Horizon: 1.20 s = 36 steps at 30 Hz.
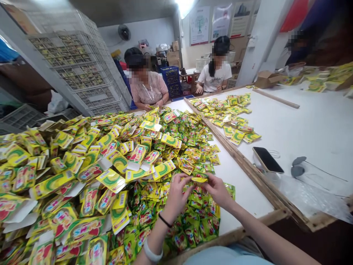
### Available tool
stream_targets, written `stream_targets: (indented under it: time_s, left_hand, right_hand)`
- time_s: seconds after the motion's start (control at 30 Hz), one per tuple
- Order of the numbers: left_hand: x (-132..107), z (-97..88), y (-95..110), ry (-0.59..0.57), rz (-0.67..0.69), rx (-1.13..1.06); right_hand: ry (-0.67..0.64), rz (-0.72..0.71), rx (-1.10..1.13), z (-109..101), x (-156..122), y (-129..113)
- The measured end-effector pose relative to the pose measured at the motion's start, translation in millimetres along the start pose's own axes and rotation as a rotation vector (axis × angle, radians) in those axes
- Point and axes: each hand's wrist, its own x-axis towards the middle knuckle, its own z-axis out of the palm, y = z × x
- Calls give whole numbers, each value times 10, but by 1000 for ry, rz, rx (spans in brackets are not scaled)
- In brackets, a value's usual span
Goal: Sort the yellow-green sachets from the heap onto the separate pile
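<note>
packet heap crowds left, bare tabletop right

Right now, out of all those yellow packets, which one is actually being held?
The small yellow packet pinched between the fingers of the left hand and right hand. It is lifted above the green-and-yellow sachet pile; all others lie loose on the table.

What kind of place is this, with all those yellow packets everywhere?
Probably a small packing workshop. A big heap of yellow packets covers the white table, stacked crates stand behind, and both hands, left and right, hold one packet while other people sit working.
</note>
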Motion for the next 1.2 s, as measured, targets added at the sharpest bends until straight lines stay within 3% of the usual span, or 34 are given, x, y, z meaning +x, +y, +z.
stream_targets:
  time_s: [0.07,0.13,0.23,0.3,0.37,0.43,0.53,0.63,0.73,0.83,0.93,1.03,1.2]
  left_hand:
    - [108,-142,-162,4,66,355]
    - [214,-247,-339,35,30,619]
    - [295,-303,-497,-2,-2,748]
    - [262,-295,-475,-45,34,744]
    - [167,-279,-363,-49,47,631]
    - [41,-260,-201,-42,-8,318]
    - [-130,-217,66,-71,-231,-324]
    - [-220,-174,303,-160,-408,-700]
    - [-247,-177,464,-182,-410,-801]
    - [-267,-205,537,-176,-387,-805]
    - [-301,-185,563,-200,-316,-719]
    - [-329,-120,573,-223,-216,-647]
    - [-368,-58,499,-356,-306,-754]
  right_hand:
    - [-15,-18,-105,-84,-32,60]
    - [-84,-52,-221,-139,-97,120]
    - [-217,-94,-352,-147,-217,167]
    - [-265,-113,-393,-156,-262,141]
    - [-217,-122,-323,-207,-252,51]
    - [-86,-102,-117,-290,-190,-103]
    - [73,-9,319,-392,-45,-405]
    - [138,-70,502,-398,88,-678]
    - [131,-370,328,-363,144,-822]
    - [-61,-518,117,-373,98,-875]
    - [-294,-426,-140,-424,-20,-937]
    - [-380,-331,-327,-478,-125,-988]
    - [-272,-238,-7,-537,-188,-824]
